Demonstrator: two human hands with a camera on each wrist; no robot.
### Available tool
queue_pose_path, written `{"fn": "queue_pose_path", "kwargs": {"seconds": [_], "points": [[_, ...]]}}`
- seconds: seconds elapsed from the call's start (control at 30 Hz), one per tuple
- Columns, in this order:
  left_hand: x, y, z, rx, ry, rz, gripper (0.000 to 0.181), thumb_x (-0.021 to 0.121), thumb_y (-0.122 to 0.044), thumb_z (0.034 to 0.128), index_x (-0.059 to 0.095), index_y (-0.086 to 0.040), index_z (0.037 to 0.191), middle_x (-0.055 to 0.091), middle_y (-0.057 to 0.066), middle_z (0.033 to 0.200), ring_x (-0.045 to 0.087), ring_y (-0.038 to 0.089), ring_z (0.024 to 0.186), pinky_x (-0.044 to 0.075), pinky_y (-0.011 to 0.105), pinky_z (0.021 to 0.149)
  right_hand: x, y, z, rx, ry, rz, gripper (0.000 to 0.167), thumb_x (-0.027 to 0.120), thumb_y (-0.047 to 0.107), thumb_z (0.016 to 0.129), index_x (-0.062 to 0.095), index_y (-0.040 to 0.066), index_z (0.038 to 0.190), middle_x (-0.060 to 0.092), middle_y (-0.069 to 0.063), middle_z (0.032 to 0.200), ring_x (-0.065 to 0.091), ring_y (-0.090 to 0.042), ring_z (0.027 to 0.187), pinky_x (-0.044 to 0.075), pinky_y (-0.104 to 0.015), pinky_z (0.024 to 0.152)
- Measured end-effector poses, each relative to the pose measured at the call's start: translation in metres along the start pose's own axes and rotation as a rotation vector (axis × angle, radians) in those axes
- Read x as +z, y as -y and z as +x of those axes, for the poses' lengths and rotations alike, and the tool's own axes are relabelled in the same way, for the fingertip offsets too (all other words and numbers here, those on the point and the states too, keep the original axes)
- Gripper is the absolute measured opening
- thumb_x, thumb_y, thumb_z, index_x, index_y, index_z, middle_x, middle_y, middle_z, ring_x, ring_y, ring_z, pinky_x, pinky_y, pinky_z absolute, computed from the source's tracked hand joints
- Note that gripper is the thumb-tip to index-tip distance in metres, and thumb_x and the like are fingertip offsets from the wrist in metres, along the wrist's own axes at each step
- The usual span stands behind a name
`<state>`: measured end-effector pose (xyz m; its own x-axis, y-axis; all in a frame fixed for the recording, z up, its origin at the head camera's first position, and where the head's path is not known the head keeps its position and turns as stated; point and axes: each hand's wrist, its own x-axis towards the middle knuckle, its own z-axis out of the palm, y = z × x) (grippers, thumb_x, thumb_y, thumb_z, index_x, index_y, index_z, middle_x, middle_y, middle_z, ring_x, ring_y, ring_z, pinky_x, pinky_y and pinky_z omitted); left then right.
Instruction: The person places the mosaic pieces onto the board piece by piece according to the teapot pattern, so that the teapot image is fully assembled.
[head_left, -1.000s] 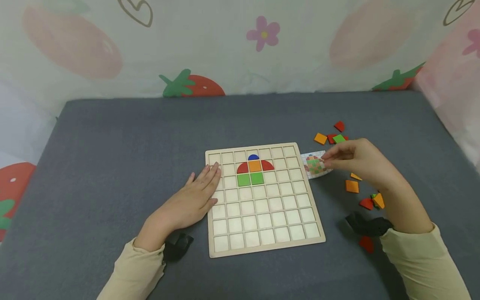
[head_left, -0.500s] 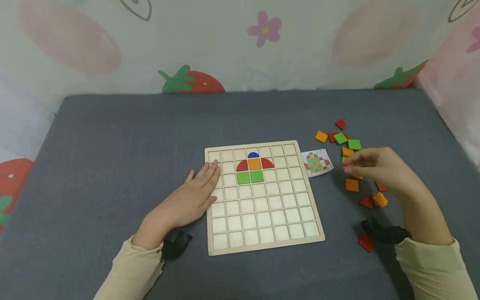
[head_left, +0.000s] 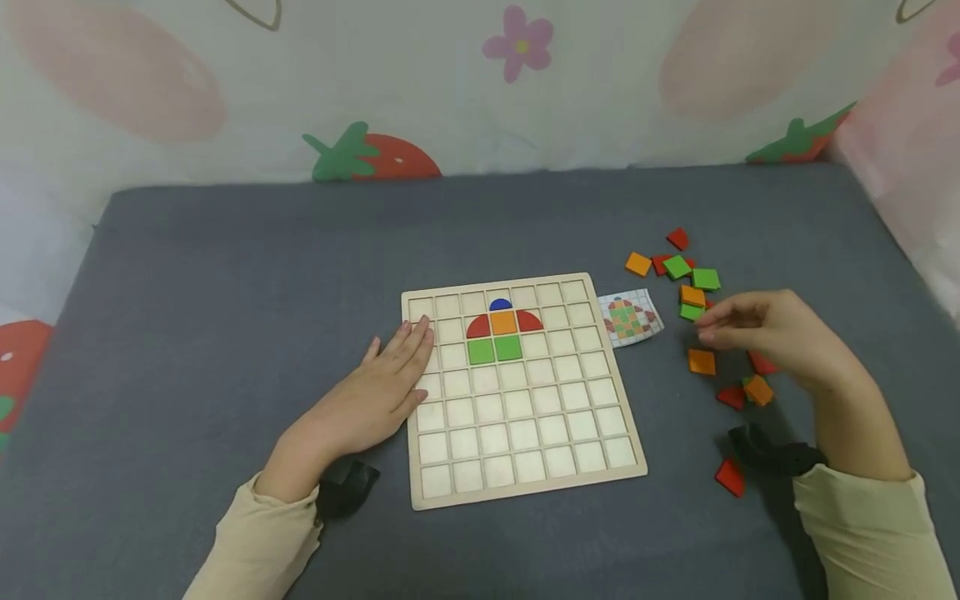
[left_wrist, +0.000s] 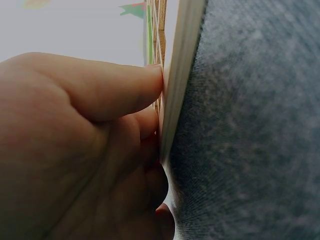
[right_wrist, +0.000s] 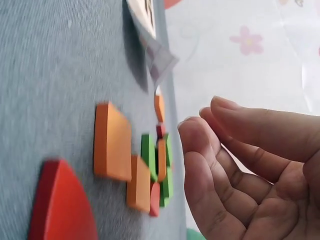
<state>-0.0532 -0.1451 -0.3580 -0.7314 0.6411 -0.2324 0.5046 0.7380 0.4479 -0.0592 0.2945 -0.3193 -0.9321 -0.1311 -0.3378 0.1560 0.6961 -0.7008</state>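
A wooden grid board [head_left: 525, 492] lies on the grey cloth. In its upper cells sit a blue half-round tile [head_left: 500, 305], an orange square tile [head_left: 503, 322], two red quarter-round tiles [head_left: 529, 320] and two green square tiles [head_left: 481, 352]. My left hand [head_left: 371, 400] rests on the board's left edge with fingers extended; the left wrist view shows the thumb [left_wrist: 130, 87] against that edge. Over the loose tiles at the right hovers my right hand [head_left: 783, 337]. Its fingers [right_wrist: 197, 137] are loosely bent and hold nothing in the right wrist view.
A printed pattern card [head_left: 632, 317] sticks out from the board's right side, its corner curling up. Several red, green and orange tiles [head_left: 702, 362] lie scattered to the right, some stacked. A printed curtain [head_left: 600, 92] hangs behind the table.
My right hand has moved right, off the pattern card and over the loose tiles. The left hand keeps its place on the board; the head view has shifted slightly.
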Motion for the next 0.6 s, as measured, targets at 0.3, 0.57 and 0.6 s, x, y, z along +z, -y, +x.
{"fn": "queue_pose_path", "kwargs": {"seconds": [0.3,0.57,0.6], "points": [[-0.001,0.0,-0.002,-0.002,-0.01,-0.008,0.062,0.045,-0.018,0.1,0.012,0.001,0.15,0.002,0.014,0.157,0.001,0.029,0.143,0.009,0.056,0.111,-0.009,-0.019,0.007,0.056,-0.04,0.04,0.037,0.066,0.022,0.09,0.062,-0.007,0.112,0.069,0.008,0.089,0.062,-0.006,0.08,0.05,-0.022,0.068],[-0.002,-0.002,-0.002,0.007,-0.017,-0.012,0.062,0.045,-0.017,0.0995,0.013,0.003,0.149,0.005,0.016,0.157,0.003,0.031,0.143,0.01,0.057,0.11,-0.019,-0.019,0.03,0.087,-0.085,-0.019,0.036,0.066,0.022,0.09,0.063,-0.008,0.111,0.069,0.006,0.086,0.061,-0.008,0.075,0.05,-0.022,0.067],[-0.001,-0.002,-0.001,0.007,-0.017,-0.014,0.062,0.045,-0.017,0.0995,0.013,0.003,0.149,0.005,0.016,0.157,0.003,0.031,0.143,0.01,0.057,0.11,-0.021,-0.019,0.033,0.092,-0.096,-0.032,0.036,0.066,0.021,0.09,0.063,-0.008,0.111,0.069,0.006,0.085,0.061,-0.008,0.074,0.049,-0.023,0.066]]}}
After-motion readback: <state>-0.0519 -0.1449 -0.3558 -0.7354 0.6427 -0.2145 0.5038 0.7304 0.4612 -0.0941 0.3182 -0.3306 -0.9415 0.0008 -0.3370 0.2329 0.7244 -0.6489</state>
